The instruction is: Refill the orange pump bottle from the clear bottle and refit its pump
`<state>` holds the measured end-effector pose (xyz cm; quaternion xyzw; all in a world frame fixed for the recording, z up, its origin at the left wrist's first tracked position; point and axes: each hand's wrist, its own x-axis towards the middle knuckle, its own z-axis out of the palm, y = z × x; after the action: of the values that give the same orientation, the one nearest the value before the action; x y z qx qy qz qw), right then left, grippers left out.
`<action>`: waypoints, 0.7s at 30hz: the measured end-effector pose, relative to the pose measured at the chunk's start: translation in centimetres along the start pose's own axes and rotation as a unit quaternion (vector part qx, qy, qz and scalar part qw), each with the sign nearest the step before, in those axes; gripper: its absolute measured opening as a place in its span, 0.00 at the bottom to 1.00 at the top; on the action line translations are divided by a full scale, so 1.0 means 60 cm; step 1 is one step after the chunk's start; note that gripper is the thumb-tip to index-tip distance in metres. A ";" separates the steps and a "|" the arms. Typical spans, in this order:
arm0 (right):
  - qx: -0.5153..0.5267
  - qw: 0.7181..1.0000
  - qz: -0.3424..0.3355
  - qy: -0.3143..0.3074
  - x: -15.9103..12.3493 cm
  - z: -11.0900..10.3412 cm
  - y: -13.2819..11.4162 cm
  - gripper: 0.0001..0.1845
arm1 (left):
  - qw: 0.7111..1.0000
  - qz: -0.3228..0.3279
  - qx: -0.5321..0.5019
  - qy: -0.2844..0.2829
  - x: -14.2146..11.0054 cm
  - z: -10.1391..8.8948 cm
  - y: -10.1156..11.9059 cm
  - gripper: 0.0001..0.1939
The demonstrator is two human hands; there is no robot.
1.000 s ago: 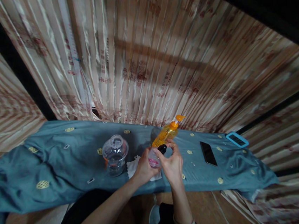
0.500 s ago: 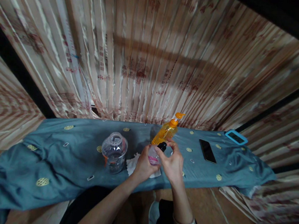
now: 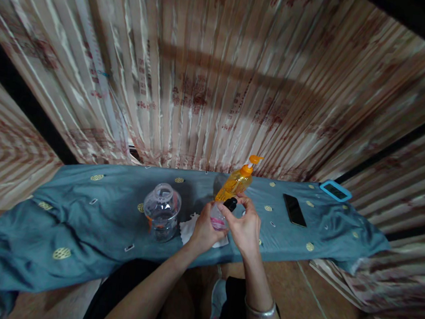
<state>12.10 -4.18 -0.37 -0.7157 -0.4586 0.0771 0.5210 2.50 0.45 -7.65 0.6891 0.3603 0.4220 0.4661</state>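
The left hand (image 3: pixel 205 230) grips a small translucent bottle (image 3: pixel 218 218) with pink markings above a white, scalloped-edge cloth (image 3: pixel 188 229). The right hand (image 3: pixel 244 229) pinches its black cap (image 3: pixel 230 204). A transparent orange-yellow pump bottle (image 3: pixel 236 183) stands just behind.

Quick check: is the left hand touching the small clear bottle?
Touching. The head view shows the left hand gripping the small clear bottle, its fingers curled against the side with no gap visible.
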 end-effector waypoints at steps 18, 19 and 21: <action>0.211 0.976 0.058 -0.012 0.027 -0.066 0.122 0.16 | 0.999 -0.001 0.036 0.002 0.002 0.001 -0.002 0.38; 0.186 0.980 0.074 0.005 0.022 -0.066 0.155 0.14 | 0.999 -0.001 0.036 0.002 0.002 0.000 -0.001 0.39; 0.130 0.986 0.102 0.023 0.010 -0.063 0.218 0.13 | 0.999 -0.003 0.036 0.001 0.001 -0.002 0.000 0.38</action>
<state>22.21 -6.79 -9.16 -0.6863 -0.3572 0.1727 0.6095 2.44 0.55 -7.59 0.7040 0.3780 0.4083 0.4414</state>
